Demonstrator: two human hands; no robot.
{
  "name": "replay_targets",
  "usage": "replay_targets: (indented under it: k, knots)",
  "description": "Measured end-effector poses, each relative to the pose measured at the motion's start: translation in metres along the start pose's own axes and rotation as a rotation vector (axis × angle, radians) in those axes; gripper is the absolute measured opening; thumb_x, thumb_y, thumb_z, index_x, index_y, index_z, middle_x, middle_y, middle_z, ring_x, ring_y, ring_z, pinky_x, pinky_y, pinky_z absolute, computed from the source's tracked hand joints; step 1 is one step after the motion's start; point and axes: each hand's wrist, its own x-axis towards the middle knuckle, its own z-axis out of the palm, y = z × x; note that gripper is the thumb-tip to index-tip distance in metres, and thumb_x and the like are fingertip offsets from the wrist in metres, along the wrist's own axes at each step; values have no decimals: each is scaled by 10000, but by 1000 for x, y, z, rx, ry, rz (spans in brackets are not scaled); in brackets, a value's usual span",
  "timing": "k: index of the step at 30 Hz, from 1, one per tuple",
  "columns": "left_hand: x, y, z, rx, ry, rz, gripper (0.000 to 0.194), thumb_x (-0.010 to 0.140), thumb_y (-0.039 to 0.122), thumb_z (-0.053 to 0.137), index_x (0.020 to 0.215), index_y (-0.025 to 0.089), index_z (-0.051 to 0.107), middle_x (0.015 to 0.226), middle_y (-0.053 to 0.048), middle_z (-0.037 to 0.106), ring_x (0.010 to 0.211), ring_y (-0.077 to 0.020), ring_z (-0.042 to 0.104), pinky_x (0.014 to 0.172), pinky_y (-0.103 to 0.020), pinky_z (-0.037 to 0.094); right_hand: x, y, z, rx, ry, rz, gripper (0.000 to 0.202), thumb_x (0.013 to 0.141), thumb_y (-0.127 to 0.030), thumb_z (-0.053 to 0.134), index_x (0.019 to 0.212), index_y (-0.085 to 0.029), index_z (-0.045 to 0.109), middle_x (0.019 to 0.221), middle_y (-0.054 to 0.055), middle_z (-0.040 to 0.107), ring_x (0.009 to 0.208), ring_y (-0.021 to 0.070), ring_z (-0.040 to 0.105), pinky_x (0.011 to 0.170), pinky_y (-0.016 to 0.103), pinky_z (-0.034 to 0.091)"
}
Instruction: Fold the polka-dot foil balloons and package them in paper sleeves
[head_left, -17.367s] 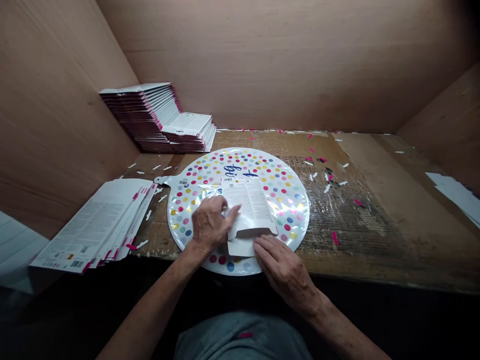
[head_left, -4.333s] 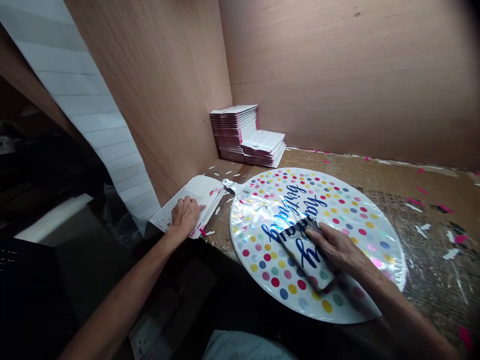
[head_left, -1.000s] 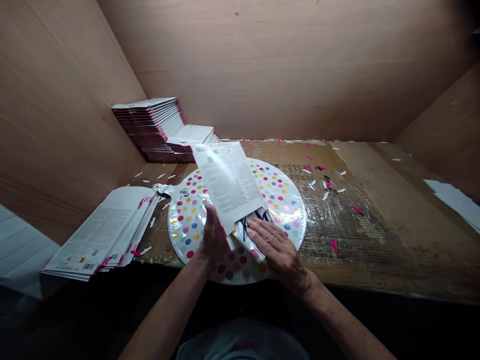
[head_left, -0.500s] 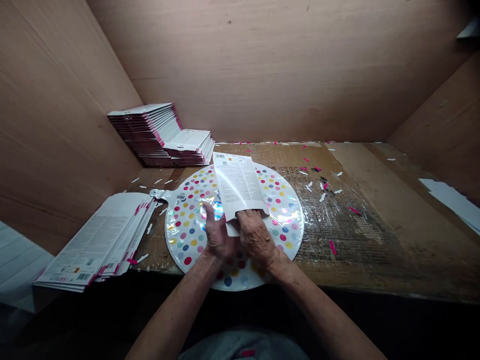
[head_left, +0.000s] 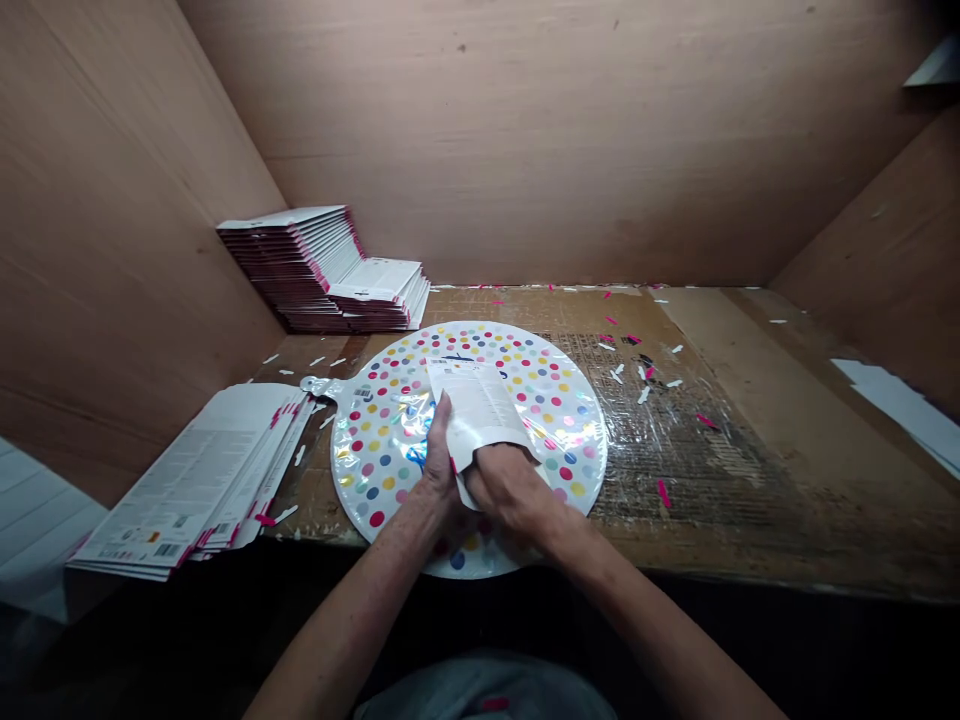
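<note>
A white printed card sleeve (head_left: pixel 484 405) is above a round foil balloon (head_left: pixel 375 455) with coloured dots, which lies flat on the worktop. My left hand (head_left: pixel 441 460) grips the sleeve's left edge, thumb up along it; its other fingers are hidden behind. At the sleeve's near, open end is my right hand (head_left: pixel 506 485), its fingers pushed inside and out of sight. Whether they hold anything in there cannot be seen. The balloon's tail points left.
Folded card sleeves (head_left: pixel 300 270) are stacked at the back left. More sleeves (head_left: pixel 180 480) lie fanned at the front left. White and pink scraps (head_left: pixel 643 394) are scattered on the taped cardboard worktop (head_left: pixel 735 400). White sheets (head_left: pixel 900 405) lie far right.
The sleeve has come nearer to me and bulges more at its open end. My left hand has closed on its left edge. My right hand has gone deeper inside.
</note>
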Motion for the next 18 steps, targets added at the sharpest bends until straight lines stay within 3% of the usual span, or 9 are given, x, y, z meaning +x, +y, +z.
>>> replay_targets:
  k: [2,4,6,8,9,10,13,15,18]
  knots:
    - [2,20,-15,349,6,-47,654,792,737,503,991,145,698,866,-127,745,875,-299,702,806,-430,564,-30,-10,-12,-11,13,-39,428,894,-92,434,1307,-70,541,1217,188,637,1112,290,586,937,446,514]
    - [1,36,-28,873,130,-4,543,750,698,603,800,164,689,730,-108,709,816,-304,692,742,-413,549,-62,-16,-22,30,79,-104,394,899,-49,441,1275,-51,557,1238,190,638,1167,272,576,989,425,497]
    - [-2,42,-34,1403,373,224,435,757,615,658,743,180,663,730,-100,694,857,-321,679,768,-429,532,-87,-17,-29,113,161,-119,288,905,-35,491,1157,-91,618,1091,133,699,1046,212,633,931,342,524]
    - [-3,35,-34,1728,467,557,362,813,532,643,874,176,675,918,-125,714,1010,-336,646,872,-461,510,-100,-11,-34,142,238,-70,187,903,-53,562,1049,-134,646,936,75,713,888,167,653,829,290,536]
    - [-2,28,-31,1811,378,706,355,850,493,617,988,170,670,1054,-138,703,1105,-332,612,937,-468,490,-103,-6,-36,113,274,-42,158,902,-66,587,1021,-148,652,896,62,709,845,160,649,794,286,531]
    - [-1,19,-28,1863,200,809,365,889,456,583,1104,167,646,1183,-143,671,1196,-320,567,1000,-467,462,-103,0,-37,60,302,-20,142,903,-79,602,1007,-158,657,874,57,705,821,161,645,773,291,524]
    - [6,-8,-20,1958,-319,877,390,978,385,461,1298,187,558,1406,-122,551,1366,-300,426,1112,-495,370,-100,22,-41,-109,289,25,116,921,-131,608,1005,-171,677,875,64,702,821,181,633,771,322,506]
    - [12,-19,-18,2002,-445,849,412,1007,380,391,1345,189,530,1457,-124,505,1405,-321,373,1124,-542,335,-100,35,-42,-143,209,26,113,933,-160,601,1002,-176,690,893,66,701,840,193,621,791,339,495]
    - [20,-23,-19,1971,-513,830,454,1013,404,368,1385,183,505,1498,-139,460,1436,-342,322,1142,-570,285,-105,44,-40,-116,98,-15,129,947,-170,579,1003,-184,694,922,63,698,866,196,602,816,345,480]
